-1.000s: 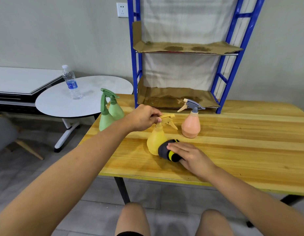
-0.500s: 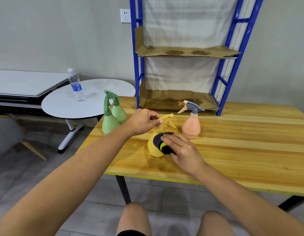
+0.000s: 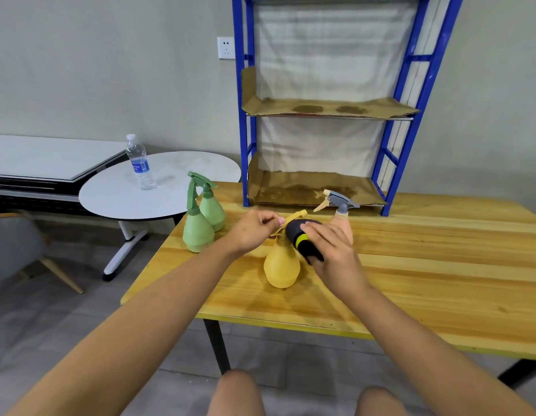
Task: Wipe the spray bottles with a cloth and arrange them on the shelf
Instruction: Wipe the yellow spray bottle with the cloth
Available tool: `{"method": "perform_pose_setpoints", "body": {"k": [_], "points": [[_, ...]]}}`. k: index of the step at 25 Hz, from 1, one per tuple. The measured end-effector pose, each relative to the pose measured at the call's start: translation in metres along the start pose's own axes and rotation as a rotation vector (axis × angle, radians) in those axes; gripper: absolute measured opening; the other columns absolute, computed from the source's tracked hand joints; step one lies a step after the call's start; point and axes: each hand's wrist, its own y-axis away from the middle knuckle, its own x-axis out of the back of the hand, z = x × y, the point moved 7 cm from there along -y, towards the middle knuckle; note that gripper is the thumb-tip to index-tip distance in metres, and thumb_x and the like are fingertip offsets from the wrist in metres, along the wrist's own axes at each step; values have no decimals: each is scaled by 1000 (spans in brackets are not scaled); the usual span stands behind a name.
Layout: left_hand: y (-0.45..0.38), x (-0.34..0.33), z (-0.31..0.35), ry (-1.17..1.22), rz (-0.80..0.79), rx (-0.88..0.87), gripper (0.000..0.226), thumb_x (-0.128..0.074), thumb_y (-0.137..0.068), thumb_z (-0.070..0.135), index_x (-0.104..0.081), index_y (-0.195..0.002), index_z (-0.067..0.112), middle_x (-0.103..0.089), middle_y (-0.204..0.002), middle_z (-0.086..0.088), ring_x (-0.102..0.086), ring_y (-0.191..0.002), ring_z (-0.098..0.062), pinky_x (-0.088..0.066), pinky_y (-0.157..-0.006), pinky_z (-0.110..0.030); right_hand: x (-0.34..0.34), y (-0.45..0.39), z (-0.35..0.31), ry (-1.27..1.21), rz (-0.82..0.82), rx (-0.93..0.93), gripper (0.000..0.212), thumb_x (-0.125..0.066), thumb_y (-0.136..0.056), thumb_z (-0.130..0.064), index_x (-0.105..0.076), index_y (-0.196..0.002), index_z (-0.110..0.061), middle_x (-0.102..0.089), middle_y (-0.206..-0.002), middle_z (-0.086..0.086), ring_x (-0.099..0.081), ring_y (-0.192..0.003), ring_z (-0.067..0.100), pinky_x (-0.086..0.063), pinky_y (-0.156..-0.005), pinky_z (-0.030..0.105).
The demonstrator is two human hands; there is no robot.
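A yellow spray bottle [image 3: 281,269] stands on the wooden table [image 3: 426,280]. My left hand [image 3: 254,229] pinches its yellow trigger head. My right hand [image 3: 333,253] holds a dark grey cloth with a yellow-green stripe [image 3: 301,239] against the bottle's neck and shoulder. Behind my right hand stands a pink spray bottle with a grey head [image 3: 341,205], partly hidden. Two green spray bottles [image 3: 199,226] stand side by side at the table's left end. The blue shelf [image 3: 318,109] with cardboard-lined levels rises at the back of the table.
A round white side table [image 3: 158,187] with a water bottle [image 3: 139,165] stands left of the wooden table. A low white bench runs along the left wall. A chair [image 3: 23,244] sits at the lower left. My knees show below the table's front edge.
My right hand moved the cloth up from the bottle's lower belly to its neck and shoulder. My left hand kept its hold on the trigger head. The camera tilted up a little.
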Motion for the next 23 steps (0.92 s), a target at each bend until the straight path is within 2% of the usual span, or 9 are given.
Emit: {"method": "perform_pose_setpoints", "body": {"k": [3,7,11,15,17,19,21,23], "points": [[1,-2,-1,23,-23,-7,25,-56,-102,33,-68,-82,23,-57,-73,8,-49,-72,-8,-43,-73,-29,-12,8,-14,-13,-130,136,73,-84,-68,2,-60,-135,-9,-62,-133,6,-57,-118,27,-49,-102,42],[0,-3,-8,22,-27,3,25,-53,-103,34,-66,-84,22,-57,-75,8,-49,-74,-9,-43,-75,-31,4,2,10,-47,21,-57,72,-81,-67,9,-60,-134,-8,-63,-130,6,-56,-118,24,-46,-106,37],[-3,-6,-12,49,-47,-18,26,-53,-102,35,-68,-92,18,-61,-82,1,-52,-79,-12,-45,-78,-35,-17,11,-10,-55,-136,114,73,-83,-68,4,-58,-136,-9,-60,-136,5,-57,-121,26,-48,-103,41],[-3,-5,-15,49,-44,12,24,-53,-102,39,-68,-88,26,-67,-90,-3,-58,-87,-16,-51,-92,-46,-5,17,22,-83,-1,-187,71,-80,-70,8,-59,-135,-9,-63,-131,5,-55,-121,21,-47,-106,38],[-3,-5,-16,38,-49,14,24,-53,-101,39,-68,-88,27,-67,-91,-3,-58,-89,-17,-50,-94,-49,-3,25,36,-62,-19,-303,68,-79,-71,7,-60,-134,-10,-65,-129,5,-56,-120,21,-49,-104,40],[-3,-8,-15,74,-67,23,24,-54,-101,39,-71,-89,27,-69,-94,-5,-63,-93,-24,-50,-97,-51,-6,36,41,-25,-111,-340,67,-79,-72,6,-61,-134,-12,-65,-129,4,-56,-120,22,-49,-103,43],[2,-10,-19,192,-41,85,29,-52,-101,43,-75,-99,26,-72,-105,-5,-66,-107,-26,-51,-103,-47,-7,45,42,-21,-178,-353,65,-78,-75,4,-60,-135,-13,-64,-131,2,-55,-123,20,-46,-108,40],[15,-12,-33,370,28,164,41,-41,-103,49,-69,-122,27,-68,-125,-1,-61,-121,-20,-46,-109,-42,-6,49,41,-43,-202,-372,66,-78,-75,5,-60,-136,-13,-63,-133,1,-53,-125,19,-42,-111,35]]}}
